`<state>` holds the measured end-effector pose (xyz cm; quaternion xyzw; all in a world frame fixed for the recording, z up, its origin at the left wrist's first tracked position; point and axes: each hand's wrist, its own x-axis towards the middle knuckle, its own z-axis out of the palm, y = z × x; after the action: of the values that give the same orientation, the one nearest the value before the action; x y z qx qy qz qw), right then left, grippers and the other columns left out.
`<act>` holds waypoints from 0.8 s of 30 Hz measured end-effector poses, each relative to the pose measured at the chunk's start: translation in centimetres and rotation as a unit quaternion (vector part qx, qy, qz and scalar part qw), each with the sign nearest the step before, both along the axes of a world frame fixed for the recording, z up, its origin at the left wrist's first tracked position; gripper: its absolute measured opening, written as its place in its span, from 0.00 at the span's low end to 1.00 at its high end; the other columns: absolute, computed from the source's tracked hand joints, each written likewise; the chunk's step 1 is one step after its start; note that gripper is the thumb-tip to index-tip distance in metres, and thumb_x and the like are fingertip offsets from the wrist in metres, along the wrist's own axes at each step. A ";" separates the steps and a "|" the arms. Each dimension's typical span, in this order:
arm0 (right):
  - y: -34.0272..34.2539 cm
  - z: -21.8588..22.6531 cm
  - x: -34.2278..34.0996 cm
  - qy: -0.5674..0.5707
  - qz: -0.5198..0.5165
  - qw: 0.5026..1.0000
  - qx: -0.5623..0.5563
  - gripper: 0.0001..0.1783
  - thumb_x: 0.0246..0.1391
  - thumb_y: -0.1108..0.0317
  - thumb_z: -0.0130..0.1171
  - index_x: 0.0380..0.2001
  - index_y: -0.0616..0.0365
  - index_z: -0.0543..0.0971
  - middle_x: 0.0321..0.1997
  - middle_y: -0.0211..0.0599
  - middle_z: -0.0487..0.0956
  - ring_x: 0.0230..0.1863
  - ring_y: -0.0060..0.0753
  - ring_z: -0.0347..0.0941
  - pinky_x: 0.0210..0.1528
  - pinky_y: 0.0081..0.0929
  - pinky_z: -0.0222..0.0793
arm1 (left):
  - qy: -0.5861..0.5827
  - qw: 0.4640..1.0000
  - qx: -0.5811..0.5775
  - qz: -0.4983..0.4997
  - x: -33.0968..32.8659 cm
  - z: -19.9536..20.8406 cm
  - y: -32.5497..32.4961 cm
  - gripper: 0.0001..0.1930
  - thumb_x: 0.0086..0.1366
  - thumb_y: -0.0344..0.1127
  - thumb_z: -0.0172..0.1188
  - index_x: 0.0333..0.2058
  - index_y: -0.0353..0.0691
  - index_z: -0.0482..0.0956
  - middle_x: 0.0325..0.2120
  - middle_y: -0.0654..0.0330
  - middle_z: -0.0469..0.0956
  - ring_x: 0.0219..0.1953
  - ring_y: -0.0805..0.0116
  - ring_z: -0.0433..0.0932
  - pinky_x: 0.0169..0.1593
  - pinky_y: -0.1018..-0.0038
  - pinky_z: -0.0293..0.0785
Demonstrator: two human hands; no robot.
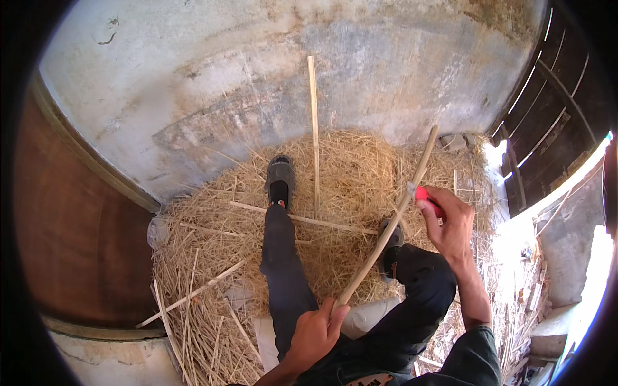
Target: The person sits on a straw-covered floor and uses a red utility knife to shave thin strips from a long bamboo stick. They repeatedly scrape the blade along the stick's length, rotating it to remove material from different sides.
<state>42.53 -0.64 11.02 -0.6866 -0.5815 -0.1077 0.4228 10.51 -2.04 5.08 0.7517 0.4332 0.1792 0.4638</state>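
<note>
My left hand (317,332) is wrapped round the lower end of a long pale wooden stick (381,248), close to my lap. The stick slants up and away to the right, over my right shoe. In my right hand (452,222) is a utility knife (430,201) with a red and black handle, gripped between thumb and curled fingers. Its short metal blade touches the stick in its upper part. My palm hides the rest of the handle.
Straw-like shavings (351,164) cover the floor around my shoes. One upright stick (314,122) leans on the stained wall (244,83); several thin strips (193,293) lie at left. A brown door panel (84,225) stands left, dark slatted boards (553,109) right.
</note>
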 end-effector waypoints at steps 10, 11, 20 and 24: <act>3.2 2.2 8.6 -0.010 -0.146 0.989 -0.016 0.18 0.71 0.54 0.67 0.49 0.59 0.89 0.29 0.45 0.87 0.27 0.38 0.82 0.32 0.35 0.74 | 0.028 0.999 -0.041 -0.012 -4.0 -1.2 0.5 0.20 0.83 0.45 0.55 0.36 0.34 0.75 0.15 0.49 0.70 0.18 0.48 0.74 0.27 0.58 0.67; 3.3 2.5 9.2 -0.005 -0.151 0.988 -0.040 0.19 0.71 0.54 0.66 0.49 0.59 0.89 0.27 0.45 0.86 0.26 0.38 0.80 0.31 0.36 0.72 | 0.025 0.999 -0.045 -0.002 -4.3 -1.4 0.8 0.20 0.83 0.46 0.55 0.36 0.33 0.75 0.15 0.49 0.70 0.18 0.50 0.74 0.27 0.59 0.66; -0.5 0.0 -2.2 0.075 0.109 0.987 -0.089 0.11 0.68 0.61 0.69 0.47 0.55 0.88 0.34 0.42 0.87 0.28 0.42 0.83 0.34 0.37 0.79 | -0.072 0.994 -0.045 0.064 -1.4 -0.2 3.1 0.19 0.83 0.46 0.58 0.40 0.32 0.77 0.19 0.55 0.71 0.21 0.69 0.69 0.27 0.66 0.64; -2.3 -2.1 -6.9 -0.011 0.213 0.973 -0.092 0.16 0.61 0.56 0.76 0.47 0.50 0.88 0.32 0.29 0.84 0.26 0.34 0.82 0.26 0.31 0.78 | -0.130 0.989 -0.052 0.042 0.8 0.8 3.7 0.14 0.81 0.41 0.61 0.42 0.33 0.77 0.21 0.53 0.77 0.21 0.66 0.75 0.27 0.64 0.68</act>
<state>35.67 -2.96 8.90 -0.5819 -0.7262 0.0307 0.3648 11.33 1.63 5.85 0.6784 0.4092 0.2715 0.5466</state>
